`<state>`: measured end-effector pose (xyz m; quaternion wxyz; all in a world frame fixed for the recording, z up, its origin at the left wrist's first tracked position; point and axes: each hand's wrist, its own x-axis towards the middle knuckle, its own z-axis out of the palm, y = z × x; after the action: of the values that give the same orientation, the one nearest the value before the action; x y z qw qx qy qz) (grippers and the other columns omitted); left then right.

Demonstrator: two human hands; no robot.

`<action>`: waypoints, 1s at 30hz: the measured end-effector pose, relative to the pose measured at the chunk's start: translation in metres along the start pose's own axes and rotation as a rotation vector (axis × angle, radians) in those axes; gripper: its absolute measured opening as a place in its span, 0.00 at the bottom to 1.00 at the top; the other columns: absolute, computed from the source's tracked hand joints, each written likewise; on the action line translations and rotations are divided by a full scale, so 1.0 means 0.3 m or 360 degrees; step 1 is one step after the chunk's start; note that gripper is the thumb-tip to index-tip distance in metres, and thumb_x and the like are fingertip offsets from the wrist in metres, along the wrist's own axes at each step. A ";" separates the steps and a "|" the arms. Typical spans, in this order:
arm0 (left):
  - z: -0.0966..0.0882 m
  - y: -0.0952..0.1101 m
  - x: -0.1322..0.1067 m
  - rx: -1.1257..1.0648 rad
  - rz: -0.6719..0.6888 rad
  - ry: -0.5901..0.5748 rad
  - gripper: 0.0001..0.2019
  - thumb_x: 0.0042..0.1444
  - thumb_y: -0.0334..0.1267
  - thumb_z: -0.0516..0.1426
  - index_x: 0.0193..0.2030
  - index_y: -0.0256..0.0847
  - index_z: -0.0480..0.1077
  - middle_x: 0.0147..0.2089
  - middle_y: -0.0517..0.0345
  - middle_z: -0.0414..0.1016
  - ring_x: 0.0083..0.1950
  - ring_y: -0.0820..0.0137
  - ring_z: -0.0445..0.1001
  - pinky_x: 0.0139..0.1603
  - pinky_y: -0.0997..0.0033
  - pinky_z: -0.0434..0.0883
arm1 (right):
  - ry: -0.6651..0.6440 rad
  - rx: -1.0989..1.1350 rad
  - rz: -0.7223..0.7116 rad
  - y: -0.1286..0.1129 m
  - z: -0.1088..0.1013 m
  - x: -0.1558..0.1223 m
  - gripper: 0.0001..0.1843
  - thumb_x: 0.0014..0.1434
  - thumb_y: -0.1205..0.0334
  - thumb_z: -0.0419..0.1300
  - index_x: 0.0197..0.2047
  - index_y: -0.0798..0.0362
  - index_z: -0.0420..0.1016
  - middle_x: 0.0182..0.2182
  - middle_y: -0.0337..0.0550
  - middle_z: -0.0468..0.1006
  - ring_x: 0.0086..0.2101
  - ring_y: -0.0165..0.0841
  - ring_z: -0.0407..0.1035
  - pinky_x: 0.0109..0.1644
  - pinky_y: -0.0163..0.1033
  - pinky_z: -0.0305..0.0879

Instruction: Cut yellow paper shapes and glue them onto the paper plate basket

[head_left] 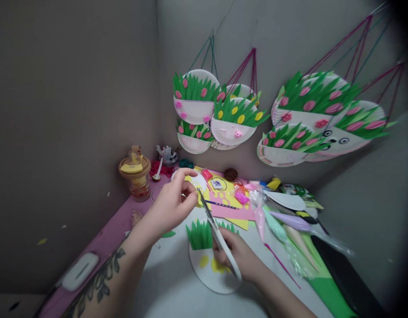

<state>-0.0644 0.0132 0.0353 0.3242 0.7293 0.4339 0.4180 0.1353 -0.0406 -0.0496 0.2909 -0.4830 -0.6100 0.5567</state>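
My right hand (235, 251) is wrapped round the white handles of a pair of scissors (228, 252). The blades point up and away, towards my left fingertips. My left hand (179, 198) is raised, thumb and fingers pinched beside the scissor tips; whatever is between them is too small to make out. Below the scissors lies a white paper plate (209, 285), with green paper grass (199, 235) across its upper part. Yellow paper ovals (204, 261) rest on the plate's lower part, and my right hand partly covers them.
Yellow and pink paper sheets (231, 208), a dark pencil (224, 204) and piping bags (286, 221) lie further back and right. A lidded cup (136, 179) stands at the back left. A black device (345, 274) lies at right. Decorated plates (233, 130) hang on the wall.
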 end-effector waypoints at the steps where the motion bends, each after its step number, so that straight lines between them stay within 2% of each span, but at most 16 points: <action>1: -0.001 0.002 0.000 0.0000 -0.0003 0.0001 0.15 0.55 0.31 0.52 0.49 0.43 0.57 0.28 0.65 0.70 0.29 0.74 0.68 0.30 0.75 0.64 | -0.0002 0.0000 -0.0010 -0.001 0.000 0.000 0.07 0.37 0.66 0.54 0.24 0.51 0.58 0.18 0.31 0.63 0.21 0.28 0.57 0.24 0.32 0.54; 17: -0.011 0.006 -0.003 0.0082 -0.0045 0.0018 0.15 0.55 0.31 0.52 0.49 0.42 0.57 0.30 0.64 0.71 0.31 0.73 0.70 0.31 0.74 0.64 | -0.0009 -0.0033 -0.0012 0.007 0.002 -0.001 0.07 0.39 0.66 0.55 0.24 0.51 0.58 0.19 0.32 0.63 0.22 0.28 0.57 0.25 0.32 0.53; 22: -0.023 0.004 -0.002 0.0107 -0.0025 0.0035 0.11 0.56 0.33 0.52 0.46 0.42 0.60 0.28 0.64 0.71 0.29 0.74 0.70 0.28 0.75 0.63 | -0.0003 -0.0070 -0.0021 0.017 0.001 0.003 0.06 0.39 0.67 0.54 0.24 0.51 0.59 0.20 0.33 0.66 0.22 0.28 0.59 0.25 0.32 0.53; 26: -0.028 -0.007 0.004 0.0157 -0.0024 -0.0011 0.05 0.57 0.36 0.53 0.39 0.41 0.67 0.30 0.60 0.75 0.30 0.72 0.73 0.30 0.74 0.65 | 0.0063 -0.0039 -0.0086 0.031 -0.010 0.012 0.06 0.43 0.63 0.56 0.25 0.51 0.60 0.21 0.34 0.67 0.24 0.29 0.60 0.26 0.33 0.55; 30: -0.006 -0.034 0.021 0.0259 0.0030 -0.0033 0.09 0.57 0.34 0.52 0.37 0.42 0.74 0.38 0.55 0.79 0.39 0.67 0.75 0.38 0.70 0.69 | 0.0236 -0.0042 -0.0162 0.044 -0.031 0.010 0.12 0.49 0.53 0.58 0.28 0.52 0.62 0.22 0.36 0.67 0.24 0.30 0.61 0.27 0.35 0.57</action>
<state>-0.0681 0.0232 0.0298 0.2644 0.7617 0.4561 0.3768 0.1461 -0.0352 -0.0609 0.3567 -0.4951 -0.6179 0.4958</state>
